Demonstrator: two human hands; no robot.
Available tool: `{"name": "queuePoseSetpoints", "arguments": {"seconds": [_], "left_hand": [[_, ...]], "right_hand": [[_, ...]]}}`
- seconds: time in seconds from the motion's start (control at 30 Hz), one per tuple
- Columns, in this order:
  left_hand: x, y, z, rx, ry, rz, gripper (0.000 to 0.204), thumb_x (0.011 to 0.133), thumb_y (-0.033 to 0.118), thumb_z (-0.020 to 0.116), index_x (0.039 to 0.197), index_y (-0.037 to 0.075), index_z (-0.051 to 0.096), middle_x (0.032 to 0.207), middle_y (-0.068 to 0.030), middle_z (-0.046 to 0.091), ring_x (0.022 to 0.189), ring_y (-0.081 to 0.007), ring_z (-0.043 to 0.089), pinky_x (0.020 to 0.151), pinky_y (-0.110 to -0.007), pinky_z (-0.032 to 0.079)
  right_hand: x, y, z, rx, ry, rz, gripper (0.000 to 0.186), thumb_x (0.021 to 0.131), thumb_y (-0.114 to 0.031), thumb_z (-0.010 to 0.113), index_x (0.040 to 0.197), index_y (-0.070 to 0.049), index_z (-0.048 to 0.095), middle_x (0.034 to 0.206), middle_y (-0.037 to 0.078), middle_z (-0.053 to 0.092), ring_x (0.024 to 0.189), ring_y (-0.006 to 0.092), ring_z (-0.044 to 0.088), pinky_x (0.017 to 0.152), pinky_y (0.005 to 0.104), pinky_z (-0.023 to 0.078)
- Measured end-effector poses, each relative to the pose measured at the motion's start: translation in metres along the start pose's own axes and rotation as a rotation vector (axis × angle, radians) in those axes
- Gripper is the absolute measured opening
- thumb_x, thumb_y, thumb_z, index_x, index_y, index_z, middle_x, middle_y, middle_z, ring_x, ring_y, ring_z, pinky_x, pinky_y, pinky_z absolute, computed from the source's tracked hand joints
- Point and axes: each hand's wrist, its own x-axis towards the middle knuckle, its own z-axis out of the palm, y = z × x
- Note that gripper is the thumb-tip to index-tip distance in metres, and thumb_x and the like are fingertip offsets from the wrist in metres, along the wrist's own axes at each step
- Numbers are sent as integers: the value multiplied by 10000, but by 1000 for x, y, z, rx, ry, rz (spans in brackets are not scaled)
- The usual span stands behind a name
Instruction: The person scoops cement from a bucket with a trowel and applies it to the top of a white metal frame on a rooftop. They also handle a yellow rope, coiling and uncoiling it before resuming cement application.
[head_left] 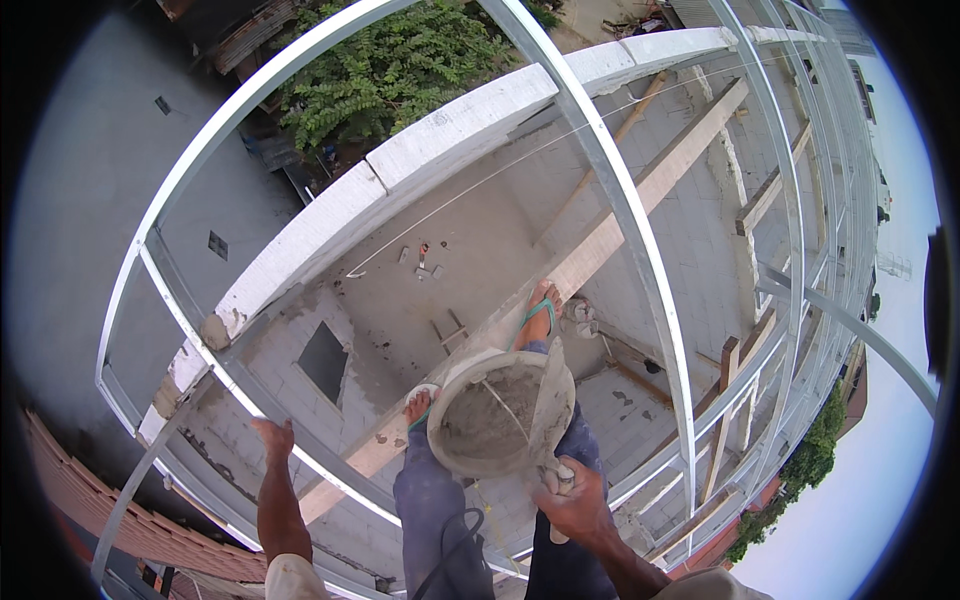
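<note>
My right hand is closed round the handle of a trowel, whose mortar-smeared blade lies across the right side of a round bucket. Grey mortar is inside the bucket, and a thin bucket handle crosses over it. The bucket is in front of my legs; what bears its weight is hidden. Off to the left, my left hand grips a shiny metal bar of the roof frame, its fingers partly hidden. My feet, in green flip-flops, stand on a wooden plank.
Beyond the plank runs a white block wall with a string line along it. Metal frame arches curve overhead and around me. Far below lies a floor with scattered tools. More timber beams cross on the right.
</note>
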Motion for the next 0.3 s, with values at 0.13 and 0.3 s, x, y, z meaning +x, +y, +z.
{"name": "queuePoseSetpoints", "arguments": {"seconds": [0.13, 0.3], "left_hand": [[-5, -3, -4, 9, 11, -80, 1043, 903, 315, 779, 1502, -238, 127, 1587, -424, 209, 1531, -497, 212, 1288, -481, 160], [-3, 11, -16, -107, -60, -175, 1042, 900, 296, 782, 1507, -240, 127, 1596, -429, 210, 1500, -499, 296, 1279, -447, 204]], "right_hand": [[36, -1, -24, -2, -20, -10, 230, 848, -135, 826, 882, -11, 636, 708, -39, 572, 662, 47, 486, 599, 262, 448], [64, 16, -61, 73, -1, 44, 211, 846, -103, 820, 881, -10, 634, 691, -34, 576, 649, 54, 483, 591, 262, 455]]}}
